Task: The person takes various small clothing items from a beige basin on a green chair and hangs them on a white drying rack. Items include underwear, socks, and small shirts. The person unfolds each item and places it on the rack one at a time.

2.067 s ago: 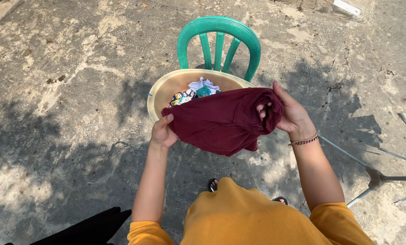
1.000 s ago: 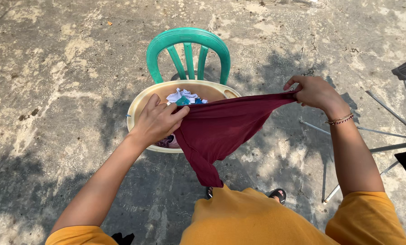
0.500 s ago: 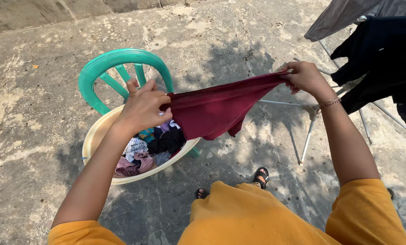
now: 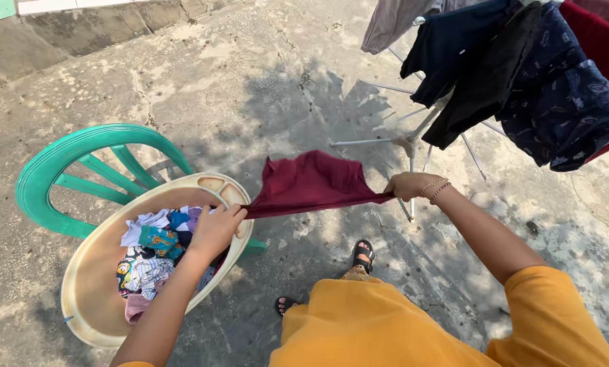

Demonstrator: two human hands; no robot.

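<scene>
I hold a maroon garment (image 4: 311, 183) stretched between both hands, its loose part flipped up above the taut edge. My left hand (image 4: 217, 228) grips one end over the rim of a cream laundry basin (image 4: 87, 312). My right hand (image 4: 408, 185), with bracelets on the wrist, grips the other end near the foot of a metal drying rack (image 4: 408, 143). The basin holds several colourful crumpled clothes (image 4: 151, 255) and rests on a green plastic chair (image 4: 66, 160).
Dark blue, black and grey clothes (image 4: 515, 75) hang on the rack at upper right, with a red cloth (image 4: 607, 41) at the far right edge. Cracked concrete ground (image 4: 236, 68) lies all around, a low kerb (image 4: 80, 27) at the top left. My sandalled feet (image 4: 362, 255) stand below.
My view has swung right toward the drying rack. The maroon garment has been shaken out and pulled taut between my hands, moving from over the basin toward the rack.
</scene>
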